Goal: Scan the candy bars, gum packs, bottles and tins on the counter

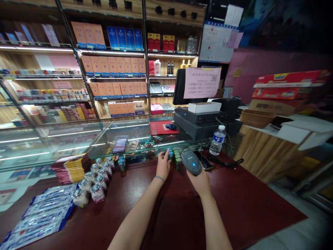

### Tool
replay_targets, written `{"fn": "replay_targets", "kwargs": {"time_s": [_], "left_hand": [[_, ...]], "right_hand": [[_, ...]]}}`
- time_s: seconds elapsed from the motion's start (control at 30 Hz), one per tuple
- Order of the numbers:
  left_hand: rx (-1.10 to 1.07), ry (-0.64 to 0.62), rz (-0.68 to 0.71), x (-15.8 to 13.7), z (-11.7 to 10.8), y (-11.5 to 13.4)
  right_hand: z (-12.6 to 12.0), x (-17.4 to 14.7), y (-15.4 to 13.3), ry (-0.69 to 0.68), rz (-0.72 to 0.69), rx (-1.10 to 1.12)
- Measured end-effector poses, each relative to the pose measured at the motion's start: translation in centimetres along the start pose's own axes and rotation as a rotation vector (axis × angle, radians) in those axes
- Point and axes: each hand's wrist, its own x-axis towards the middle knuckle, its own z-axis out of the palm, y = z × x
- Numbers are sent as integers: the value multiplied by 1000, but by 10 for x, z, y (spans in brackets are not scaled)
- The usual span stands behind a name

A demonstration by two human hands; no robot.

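My right hand (201, 180) is wrapped round a dark grey handheld barcode scanner (191, 162) with a small blue light on it. My left hand (163, 165) reaches over the counter with fingers apart, the index finger stretched forward beside a small blue cylindrical container (171, 153). Whether the fingertips touch it is unclear. Just to its right stands a short row of small green cylindrical containers (178, 161), between my two hands. A dark phone (206, 162) lies behind the scanner, partly covered by it.
A water bottle (217, 140) stands near a black cash drawer (200, 125) and monitor (180, 86). Left on the brown counter (135, 208) are small lidded jars (97, 192), stacked red-yellow packets (75, 168) and blue-white packets (44, 211). A glass display case (104, 139) borders the far side.
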Motion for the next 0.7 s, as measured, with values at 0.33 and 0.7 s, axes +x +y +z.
{"fn": "replay_targets", "kwargs": {"time_s": [0.33, 0.7], "left_hand": [[-50, 45, 63, -6, -7, 8], [-773, 302, -516, -41, -142, -18]], "right_hand": [[2, -2, -5, 1, -61, -28], [8, -13, -36, -160, -138, 60]]}}
